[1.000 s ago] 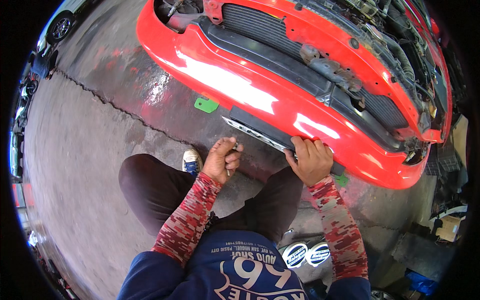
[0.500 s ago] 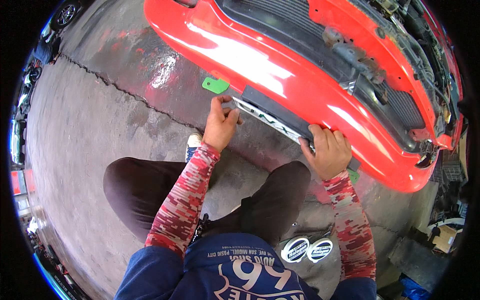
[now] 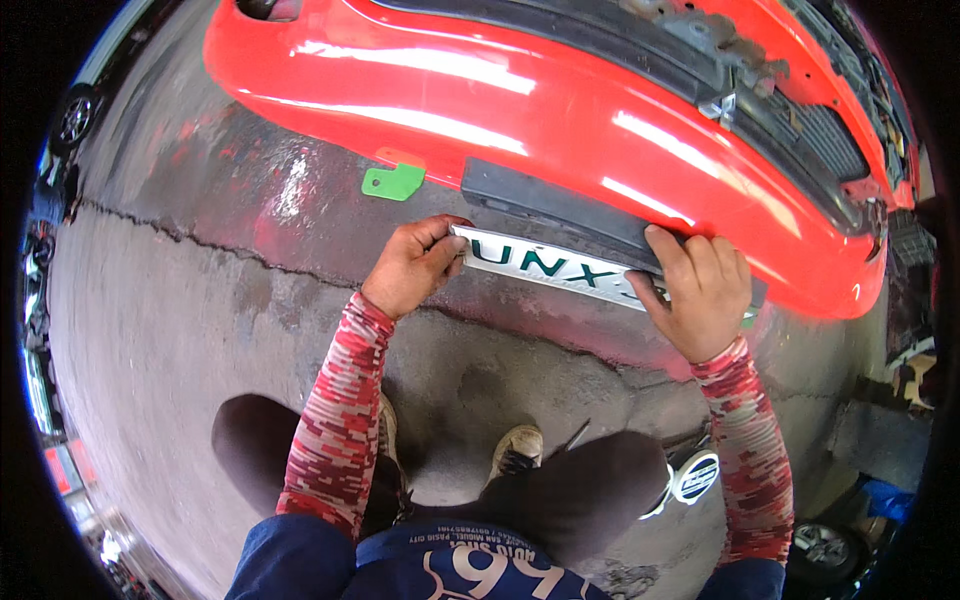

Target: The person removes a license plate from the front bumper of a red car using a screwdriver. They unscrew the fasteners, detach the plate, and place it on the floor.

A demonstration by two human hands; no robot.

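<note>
A white license plate (image 3: 545, 268) with dark green characters stretches between my hands, just below the black plate mount (image 3: 545, 205) on the red car bumper (image 3: 420, 95). My left hand (image 3: 410, 268) pinches the plate's left end between thumb and fingers. On the other end, my right hand (image 3: 700, 295) has its thumb over the plate's face and its fingers up against the mount and bumper. The far right of the plate is hidden behind that hand. A bright green bracket (image 3: 396, 182) sticks out under the bumper, left of the mount.
Two round white lamp covers (image 3: 694, 477) lie by my right knee, one mostly hidden. A thin rod-like tool (image 3: 578, 433) is near my shoe (image 3: 518, 450). The concrete floor has a long crack (image 3: 215, 243). A car wheel (image 3: 825, 545) sits at lower right.
My view has shifted and the bumper now appears higher and further left. The plate's face has tilted toward me, so more characters show. Both hands still hold it.
</note>
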